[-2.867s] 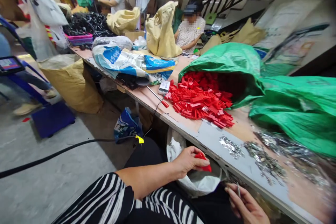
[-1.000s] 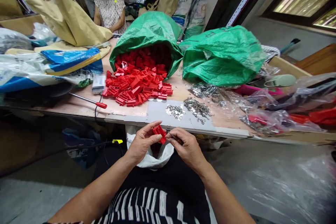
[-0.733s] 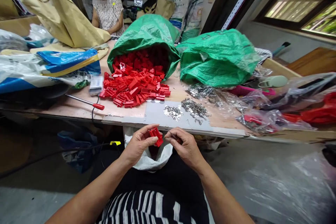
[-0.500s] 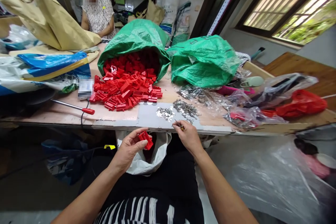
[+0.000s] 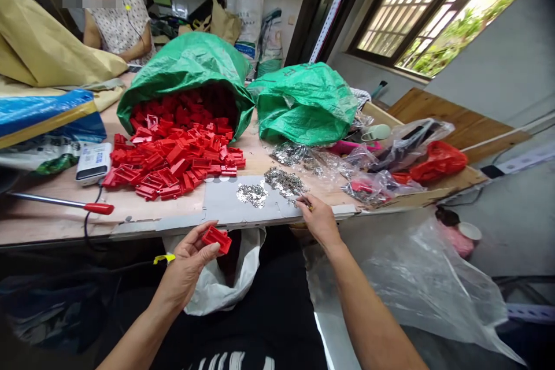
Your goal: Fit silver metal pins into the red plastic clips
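Note:
Just in front of the table edge, my left hand [image 5: 191, 251] grips a small red plastic housing [image 5: 217, 239] between thumb and fingers, its hollow side facing up. My right hand [image 5: 319, 221] is closed around a thin pointed tool [image 5: 306, 202] with a dark and yellowish handle, mostly covered by the fingers. The tool's tip lies at the near right edge of a pile of small metal pieces [image 5: 284, 182]. Left of that pile, flatter shiny metal pieces [image 5: 252, 195] are spread on a grey sheet [image 5: 221, 199].
Red housings [image 5: 173, 162] spill from a green sack [image 5: 186, 58]. Another green sack [image 5: 307, 104] stands to the right, near plastic bags [image 5: 368, 185]. A red-tipped lever [image 5: 99, 208] sticks out at left. Below the edge hangs an open white bag [image 5: 249, 272]. A co-worker [image 5: 121, 23] sits across.
The view has swung to the right. My right hand has shifted slightly right relative to the metal pile. In my left hand the red housing has tipped, showing more of its hollow side.

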Motion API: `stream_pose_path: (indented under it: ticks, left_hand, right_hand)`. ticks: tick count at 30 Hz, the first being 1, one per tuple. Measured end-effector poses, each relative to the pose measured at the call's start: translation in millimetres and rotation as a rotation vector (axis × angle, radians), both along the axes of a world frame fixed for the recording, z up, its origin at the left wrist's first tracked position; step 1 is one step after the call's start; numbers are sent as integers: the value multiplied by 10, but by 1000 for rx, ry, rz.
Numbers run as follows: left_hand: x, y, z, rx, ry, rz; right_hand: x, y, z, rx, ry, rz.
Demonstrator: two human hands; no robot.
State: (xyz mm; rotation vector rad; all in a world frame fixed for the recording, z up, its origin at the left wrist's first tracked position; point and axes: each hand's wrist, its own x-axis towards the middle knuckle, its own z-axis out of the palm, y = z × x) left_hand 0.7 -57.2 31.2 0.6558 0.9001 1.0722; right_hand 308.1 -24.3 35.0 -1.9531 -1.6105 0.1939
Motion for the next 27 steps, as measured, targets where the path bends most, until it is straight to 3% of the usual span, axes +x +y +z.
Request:
stream_pose_path:
  ticks: [3, 10, 19, 27]
  left_hand:
    - [44, 33, -42, -19, -10, -7]
    - [78, 66, -100, -37, -1, -17]
    - [65, 99, -113, -70, 3, 9]
    - [77, 96, -121, -76, 9, 16]
  right_hand:
    - [144, -48, -16, -57, -54, -6]
    - [138, 28, -53, -129, -61, 67]
    - [213, 67, -92, -74, -67, 105]
    - [193, 116, -33, -136, -197, 133]
